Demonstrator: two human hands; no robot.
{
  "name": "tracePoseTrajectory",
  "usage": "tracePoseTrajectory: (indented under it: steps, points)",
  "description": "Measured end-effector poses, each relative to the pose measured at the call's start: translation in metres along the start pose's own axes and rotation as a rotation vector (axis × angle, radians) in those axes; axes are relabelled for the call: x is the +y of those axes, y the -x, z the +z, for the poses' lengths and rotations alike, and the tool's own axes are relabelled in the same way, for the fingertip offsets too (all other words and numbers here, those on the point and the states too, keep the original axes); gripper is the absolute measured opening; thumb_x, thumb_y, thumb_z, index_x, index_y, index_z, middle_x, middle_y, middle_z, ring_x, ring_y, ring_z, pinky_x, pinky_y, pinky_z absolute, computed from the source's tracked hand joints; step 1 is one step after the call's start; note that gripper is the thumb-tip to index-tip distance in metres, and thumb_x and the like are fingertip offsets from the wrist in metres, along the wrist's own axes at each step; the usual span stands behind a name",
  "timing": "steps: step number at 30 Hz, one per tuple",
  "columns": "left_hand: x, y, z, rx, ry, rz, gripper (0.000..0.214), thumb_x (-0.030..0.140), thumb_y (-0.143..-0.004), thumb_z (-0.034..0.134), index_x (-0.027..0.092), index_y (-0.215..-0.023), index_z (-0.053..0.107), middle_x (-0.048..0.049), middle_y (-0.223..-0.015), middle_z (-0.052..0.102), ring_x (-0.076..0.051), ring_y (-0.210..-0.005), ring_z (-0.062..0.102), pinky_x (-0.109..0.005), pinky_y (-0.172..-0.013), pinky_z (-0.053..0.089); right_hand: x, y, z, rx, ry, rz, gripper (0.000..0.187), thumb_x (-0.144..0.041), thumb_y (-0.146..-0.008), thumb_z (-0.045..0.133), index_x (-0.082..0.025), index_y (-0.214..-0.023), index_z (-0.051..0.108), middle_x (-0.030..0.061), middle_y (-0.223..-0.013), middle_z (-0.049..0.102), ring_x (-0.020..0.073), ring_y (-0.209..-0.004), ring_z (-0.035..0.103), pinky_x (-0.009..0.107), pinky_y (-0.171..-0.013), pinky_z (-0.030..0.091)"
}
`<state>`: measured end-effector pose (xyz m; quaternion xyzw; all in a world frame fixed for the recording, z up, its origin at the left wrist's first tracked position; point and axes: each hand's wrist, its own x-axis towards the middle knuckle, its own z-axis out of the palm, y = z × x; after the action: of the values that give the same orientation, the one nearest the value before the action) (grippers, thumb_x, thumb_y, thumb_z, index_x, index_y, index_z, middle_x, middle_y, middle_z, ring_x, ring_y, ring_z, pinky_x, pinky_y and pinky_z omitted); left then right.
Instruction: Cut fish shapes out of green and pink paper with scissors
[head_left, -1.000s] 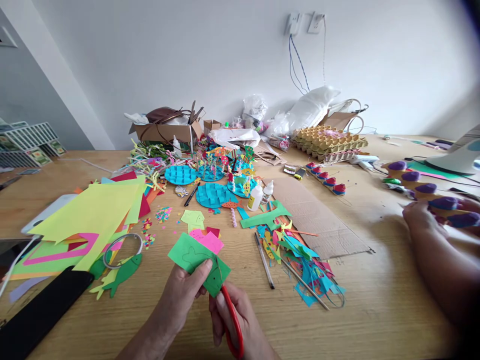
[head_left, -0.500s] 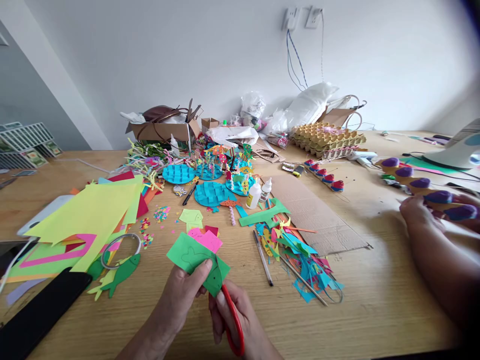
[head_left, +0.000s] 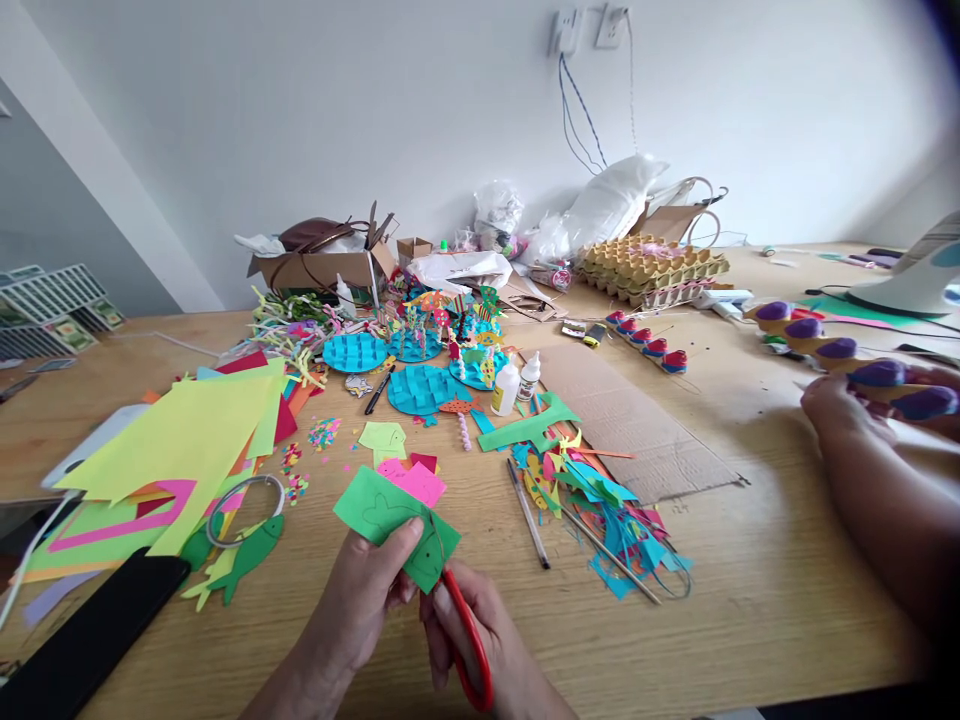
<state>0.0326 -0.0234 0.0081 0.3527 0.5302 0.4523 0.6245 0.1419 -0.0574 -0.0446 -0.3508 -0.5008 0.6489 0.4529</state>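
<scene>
My left hand (head_left: pixel 367 580) pinches a piece of green paper (head_left: pixel 379 510) with a fish outline drawn on it, thumb on top. Closed round the red handles of a pair of scissors (head_left: pixel 471 640), my right hand (head_left: pixel 487 615) sits at the paper's lower right edge. The blades are mostly hidden by the paper, close to the drawn line. Just beyond the green sheet lie a pink paper piece (head_left: pixel 424 482) and a pale green paper piece (head_left: pixel 382 437). Cut green paper fish (head_left: pixel 253 555) rest to the left, by a roll of tape (head_left: pixel 281 490).
A stack of coloured paper (head_left: pixel 172 430) lies left. Glue bottles (head_left: pixel 505 388), a pen (head_left: pixel 529 515) and paper scraps (head_left: pixel 630 540) are right of centre, beside a cardboard sheet (head_left: pixel 637 430). At far right another person's hand (head_left: pixel 844 410) holds a painted egg-carton strip (head_left: pixel 836 350).
The camera view has tilted slightly. My hands, the scissors and the green paper keep almost the same place. The other person's hand still holds the painted strip.
</scene>
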Motion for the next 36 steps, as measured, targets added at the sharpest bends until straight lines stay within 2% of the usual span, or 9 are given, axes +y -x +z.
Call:
tracePoseTrajectory:
  steps: [7,20,26,32,36]
  points:
    - [0.0003,0.0049,0.0046,0.020,-0.015,0.046,0.027,0.033,-0.064,0.064,0.019,-0.054,0.044,0.0095,-0.039,0.041,-0.006,-0.037,0.034,-0.016,-0.037,0.028,-0.0050,0.0020,0.0012,0.014,0.008,-0.043,0.048,-0.058,-0.086,0.037,-0.014,-0.081,0.056,-0.0064,-0.051,0.038,0.0060,-0.036,0.036,0.017,-0.039,0.032]
    - [0.0023,0.0060,0.0094,0.067,-0.016,0.058,0.026,0.030,-0.063,0.065,0.019,-0.052,0.045,0.0094,-0.037,0.042,-0.006,-0.036,0.035,-0.017,-0.037,0.027,-0.0037,0.0022,0.0023,0.047,0.010,0.010,0.049,-0.061,-0.084,0.039,-0.015,-0.072,0.052,-0.0064,-0.045,0.039,0.0055,-0.033,0.035,0.016,-0.034,0.028]
    - [0.0013,0.0060,0.0082,0.050,-0.024,0.061,0.027,0.033,-0.063,0.065,0.019,-0.050,0.046,0.0088,-0.038,0.042,-0.006,-0.036,0.036,-0.017,-0.038,0.027,-0.0037,0.0019,0.0021,0.050,0.010,0.001,0.051,-0.062,-0.082,0.040,-0.014,-0.074,0.054,-0.0053,-0.052,0.040,0.0049,-0.034,0.036,0.015,-0.033,0.031]
    - [-0.0031,-0.0001,0.0031,0.005,-0.056,0.011,0.028,0.037,-0.060,0.067,0.020,-0.051,0.046,0.0084,-0.038,0.044,-0.007,-0.035,0.037,-0.018,-0.036,0.028,0.0009,0.0024,0.0012,0.046,-0.004,0.000,0.049,-0.059,-0.084,0.039,-0.014,-0.075,0.054,-0.0054,-0.051,0.039,0.0056,-0.035,0.037,0.015,-0.033,0.030]
    - [-0.0044,-0.0012,0.0027,0.019,-0.070,0.027,0.030,0.038,-0.061,0.066,0.020,-0.050,0.045,0.0086,-0.037,0.042,-0.007,-0.036,0.037,-0.018,-0.036,0.028,0.0015,0.0015,0.0008,0.050,-0.003,-0.010,0.051,-0.062,-0.083,0.039,-0.014,-0.074,0.055,-0.0058,-0.049,0.039,0.0055,-0.033,0.037,0.015,-0.032,0.030]
